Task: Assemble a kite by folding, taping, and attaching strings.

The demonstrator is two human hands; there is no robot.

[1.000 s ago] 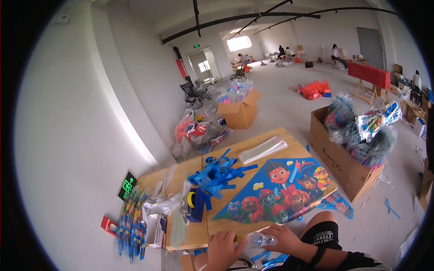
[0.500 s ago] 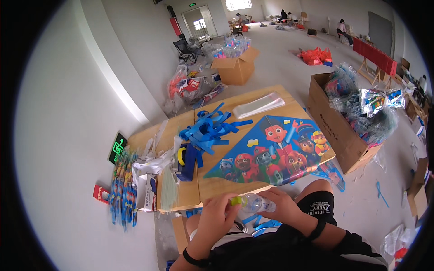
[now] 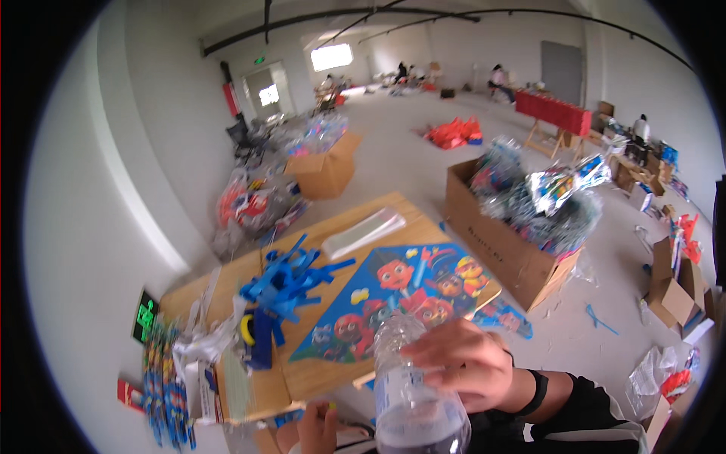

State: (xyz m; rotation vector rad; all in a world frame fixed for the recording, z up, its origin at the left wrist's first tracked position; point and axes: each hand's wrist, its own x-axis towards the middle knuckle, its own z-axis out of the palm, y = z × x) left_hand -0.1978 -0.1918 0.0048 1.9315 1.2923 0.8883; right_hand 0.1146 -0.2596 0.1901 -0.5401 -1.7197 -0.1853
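Note:
My right hand [image 3: 473, 367] grips a clear plastic bottle [image 3: 416, 412], which is raised close to me and tilted, its base toward the table and its lower end cut off by the picture's edge. Low in the picture, my left hand [image 3: 316, 430] is closed on a small yellow-green bottle cap [image 3: 331, 406]. Beyond the bottle, a blue kite-shaped sheet [image 3: 344, 329] printed with cartoon figures lies on the wooden table [image 3: 393, 208]. The bottle and right hand cover part of its near side.
Blue strips [image 3: 286, 280] lie heaped beside a blue tape dispenser [image 3: 261, 348]. A white stack of sheets [image 3: 364, 233] rests farther back. Right of the table stands a carton [image 3: 495, 250] of plastic-wrapped goods; another carton [image 3: 321, 175] stands behind. Colourful bundles [image 3: 166, 386] hang at the left.
My right hand has lifted the bottle up toward me, and the cap is off it, in my left hand, which has moved lower left. The view has tilted up.

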